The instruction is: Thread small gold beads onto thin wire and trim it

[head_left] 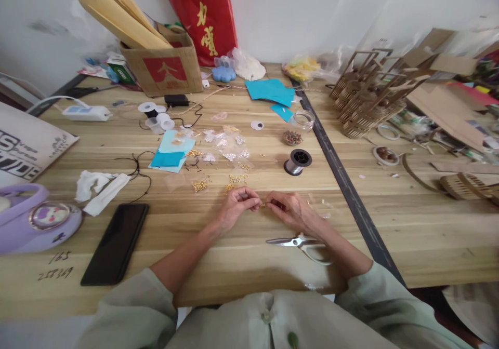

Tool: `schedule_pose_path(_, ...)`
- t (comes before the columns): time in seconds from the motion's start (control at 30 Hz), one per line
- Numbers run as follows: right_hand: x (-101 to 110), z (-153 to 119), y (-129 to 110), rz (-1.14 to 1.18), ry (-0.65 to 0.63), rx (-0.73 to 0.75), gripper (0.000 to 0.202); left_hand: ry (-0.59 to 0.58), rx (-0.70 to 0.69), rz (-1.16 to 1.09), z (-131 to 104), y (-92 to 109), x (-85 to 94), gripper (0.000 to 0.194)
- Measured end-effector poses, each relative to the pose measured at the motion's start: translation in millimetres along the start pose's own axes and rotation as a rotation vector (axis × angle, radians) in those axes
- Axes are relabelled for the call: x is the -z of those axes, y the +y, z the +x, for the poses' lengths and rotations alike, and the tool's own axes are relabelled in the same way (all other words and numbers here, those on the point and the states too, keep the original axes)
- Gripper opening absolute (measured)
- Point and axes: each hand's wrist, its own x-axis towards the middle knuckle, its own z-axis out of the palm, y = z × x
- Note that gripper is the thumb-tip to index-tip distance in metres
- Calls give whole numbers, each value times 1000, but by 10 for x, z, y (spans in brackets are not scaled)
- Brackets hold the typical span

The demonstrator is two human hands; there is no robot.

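My left hand [242,203] and my right hand [289,209] face each other just above the table, both pinching at thumb and forefinger. A small gold-coloured piece [263,203] shows between the fingertips, nearest the right ones; its kind is too small to tell. What the left fingertips pinch I cannot make out. Scissors [290,241] with white handles lie under my right forearm. Beyond the hands are small bags of gold beads [200,185], more gold bits [237,178], and a spool of thin clear or silvery line [297,163] standing upright.
A phone [116,242] and purple container [39,219] lie left. Blue sheets [168,156] and silvery packets [222,142] are scattered mid-table. A bead dish [293,137] stands beyond the spool. A dark strip [346,190] crosses the table; small wooden baskets [354,107] stand right of it.
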Motion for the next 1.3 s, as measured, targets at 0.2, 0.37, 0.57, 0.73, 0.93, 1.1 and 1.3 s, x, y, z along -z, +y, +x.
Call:
schedule_pose_path(0.2, 10, 1, -10, -6, 16, 6, 13, 48, -1, 106, -6, 26, -29, 19)
schedule_pose_path(0.37, 22, 3, -23, -29, 28, 7, 11, 62, 15, 126, -6, 6, -16, 20)
schedule_pose_path(0.57, 31, 0, -37, -75, 58, -6, 11, 40, -20, 196, -9, -6, -2, 17)
schedule_pose_path(0.73, 6, 1, -14, -57, 71, 37, 10, 34, -87, 321, -25, 17, -3, 13)
schedule_pose_path(0.93, 9, 5, 1, -56, 99, 73, 11, 17, -147, 484, -38, 5, -13, 10)
schedule_pose_path(1.1, -6, 17, 22, -25, 98, 94, 13, -26, -163, 526, -54, -6, -21, 10)
schedule_pose_path(1.3, -67, 29, 20, 27, 106, 104, 14, -55, -153, 549, -65, 4, -23, 9)
